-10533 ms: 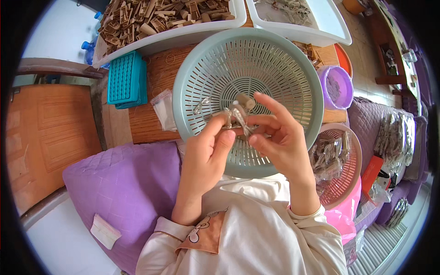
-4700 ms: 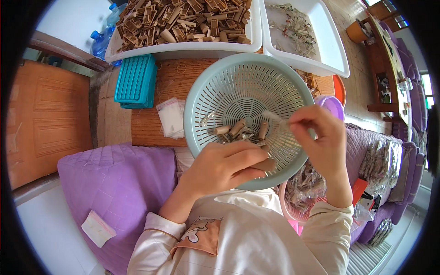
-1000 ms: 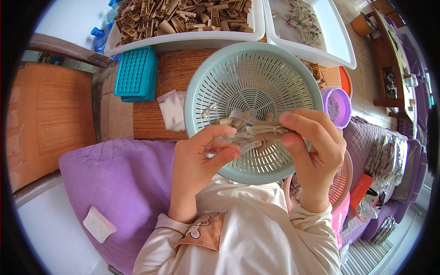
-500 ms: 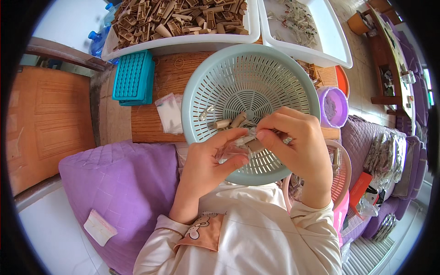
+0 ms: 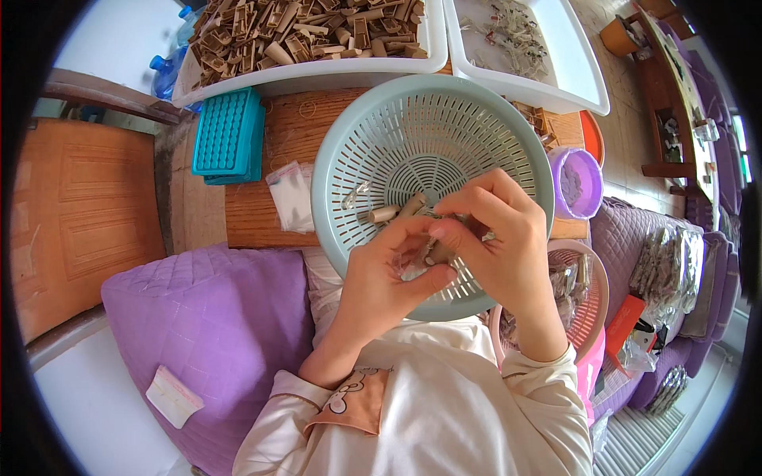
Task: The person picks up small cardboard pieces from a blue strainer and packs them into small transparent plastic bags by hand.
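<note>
A pale green perforated basket (image 5: 373,151) rests against my lap, with a few small brown pieces (image 5: 390,213) loose inside it. Both hands meet over its lower part. My left hand (image 5: 389,274) holds a small bundle of brown pieces in clear wrapping (image 5: 425,254) between thumb and fingers. My right hand (image 5: 496,238) pinches the same bundle from the right, fingers curled over it. Much of the bundle is hidden by my fingers.
A white tray of brown pieces (image 5: 317,36) and a second white tray (image 5: 548,47) stand at the far side. A teal grid tray (image 5: 226,135), a small clear bag (image 5: 292,194), a purple cup (image 5: 575,182), a pink basket (image 5: 583,297) and a purple cushion (image 5: 206,333) surround me.
My hands have drawn closer together over the basket and dropped slightly; both still grip the wrapped bundle. The basket has hardly shifted.
</note>
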`<move>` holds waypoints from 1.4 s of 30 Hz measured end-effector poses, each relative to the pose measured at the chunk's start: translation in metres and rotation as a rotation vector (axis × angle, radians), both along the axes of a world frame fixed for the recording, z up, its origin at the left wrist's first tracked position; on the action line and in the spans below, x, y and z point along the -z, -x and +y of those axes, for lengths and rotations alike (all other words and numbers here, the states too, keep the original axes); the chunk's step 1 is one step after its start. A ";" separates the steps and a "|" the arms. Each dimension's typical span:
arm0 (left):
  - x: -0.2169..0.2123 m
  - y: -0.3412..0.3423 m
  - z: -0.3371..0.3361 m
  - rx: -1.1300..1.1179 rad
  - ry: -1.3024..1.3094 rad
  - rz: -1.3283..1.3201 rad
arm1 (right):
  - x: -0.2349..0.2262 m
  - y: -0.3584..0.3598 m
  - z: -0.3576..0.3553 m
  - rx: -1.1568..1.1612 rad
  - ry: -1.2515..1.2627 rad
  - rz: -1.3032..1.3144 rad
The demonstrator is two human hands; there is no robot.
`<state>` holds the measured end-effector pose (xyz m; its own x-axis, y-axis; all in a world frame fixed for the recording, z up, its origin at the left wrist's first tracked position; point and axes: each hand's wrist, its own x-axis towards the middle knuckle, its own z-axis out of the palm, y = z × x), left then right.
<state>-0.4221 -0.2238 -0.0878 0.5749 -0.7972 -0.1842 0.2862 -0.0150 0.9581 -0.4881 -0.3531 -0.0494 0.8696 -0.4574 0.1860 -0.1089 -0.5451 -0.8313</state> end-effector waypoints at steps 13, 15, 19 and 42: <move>-0.003 -0.010 -0.002 -0.191 0.168 0.121 | 0.000 0.008 -0.001 -0.180 0.391 -0.121; -0.002 -0.010 -0.002 -0.177 0.211 0.173 | 0.008 0.010 -0.001 -0.184 0.235 -0.125; 0.004 -0.009 -0.002 -0.188 0.246 0.043 | 0.029 0.004 0.019 0.077 -0.694 -0.343; -0.001 -0.037 -0.009 -0.051 0.231 -1.328 | 0.009 0.020 0.017 -0.148 0.364 0.166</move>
